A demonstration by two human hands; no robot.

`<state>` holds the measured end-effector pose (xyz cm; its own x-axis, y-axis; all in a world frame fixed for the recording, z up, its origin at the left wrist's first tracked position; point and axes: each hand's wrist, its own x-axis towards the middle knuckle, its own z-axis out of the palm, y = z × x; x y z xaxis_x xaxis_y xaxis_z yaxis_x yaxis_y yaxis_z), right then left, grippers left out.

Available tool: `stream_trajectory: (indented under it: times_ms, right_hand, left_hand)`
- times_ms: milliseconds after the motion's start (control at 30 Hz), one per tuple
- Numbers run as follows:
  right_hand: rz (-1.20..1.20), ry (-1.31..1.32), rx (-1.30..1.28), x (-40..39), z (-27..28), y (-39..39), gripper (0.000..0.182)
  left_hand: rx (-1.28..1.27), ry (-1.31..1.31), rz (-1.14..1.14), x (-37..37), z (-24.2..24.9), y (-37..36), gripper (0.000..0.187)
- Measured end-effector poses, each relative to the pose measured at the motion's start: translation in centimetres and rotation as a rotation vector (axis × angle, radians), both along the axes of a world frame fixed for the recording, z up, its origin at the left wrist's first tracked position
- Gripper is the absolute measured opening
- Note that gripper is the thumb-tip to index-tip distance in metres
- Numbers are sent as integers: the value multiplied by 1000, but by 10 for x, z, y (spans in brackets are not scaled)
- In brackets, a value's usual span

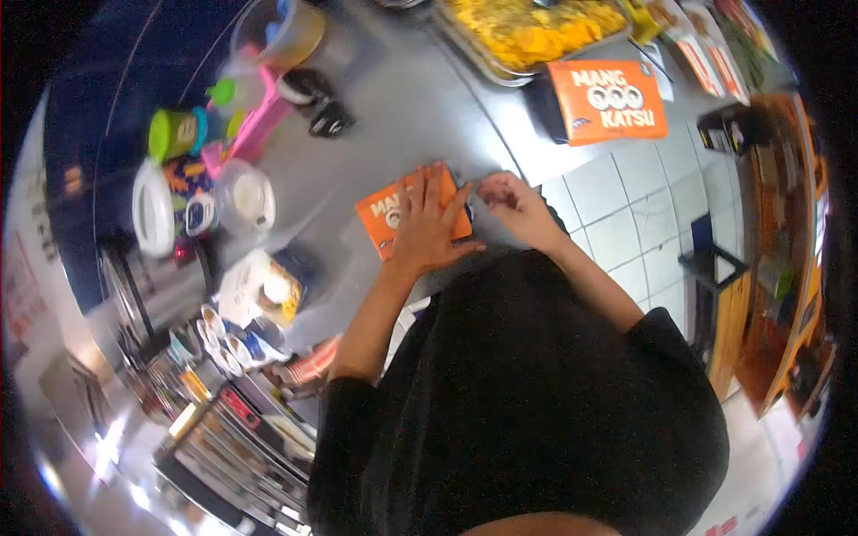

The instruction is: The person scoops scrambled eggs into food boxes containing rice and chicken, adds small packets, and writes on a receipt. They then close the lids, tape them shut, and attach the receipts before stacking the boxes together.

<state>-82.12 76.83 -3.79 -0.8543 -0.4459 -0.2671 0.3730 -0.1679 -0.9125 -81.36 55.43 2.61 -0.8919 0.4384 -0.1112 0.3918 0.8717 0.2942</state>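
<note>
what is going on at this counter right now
A person's left hand is spread over an orange box on the metal counter. The right hand is curled beside it; whether it holds anything is unclear. A second orange box sits near some yellow food.

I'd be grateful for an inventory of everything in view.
Counter: one, grey, centre and top
Centre box: one, orange, on counter
Upper-right box: one, orange, near counter edge
Tray: one, metallic, top, holding yellow food
Pink holder: one, pink, upper left
Round container: one, clear, left
Floor tiles: several, white, right
Further items: many, mixed, left and right, blurred
Shirt: one, black, bottom
Left hand: one, bare, on centre box
Right hand: one, bare, right of box
</note>
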Motion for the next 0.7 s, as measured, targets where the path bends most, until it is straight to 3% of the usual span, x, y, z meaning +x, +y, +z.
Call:
stream_trajectory:
  times_ms: [33,67,100,167,200,233,267,300,433,533,700]
  right_hand:
    - [-44,84,96,-7,10,-1,38]
    - [96,106,433,-22,46,-8,44]
    - [132,126,432,-31,57,-16,44]
    - [320,949,698,-49,72,-31,55]
    - [472,1027,761,-58,84,-40,67]
    - [489,1044,755,-62,86,-51,67]
    - [653,1144,824,-67,87,-62,70]
    - [819,1244,893,-70,89,-71,73]
    - [1095,1233,970,-69,95,-94,81]
    - [933,1255,959,-63,88,-90,78]
    - [863,1316,870,-73,80,-84,70]
  left_hand:
    - [116,-64,6,-2,-2,-5,97]
    - [236,-121,8,-1,-3,-10,102]
    - [238,-105,46,3,-2,-18,102]
    - [310,-17,139,12,1,-41,104]
    - [312,-4,161,14,9,-55,104]
    - [112,-91,99,15,18,-72,100]
    - [-85,-181,40,16,27,-82,98]
    - [-78,-172,65,16,35,-86,98]
    - [-115,-210,49,20,35,-99,89]
    - [-58,-123,84,23,20,-99,87]
    - [54,-54,68,16,9,-106,86]
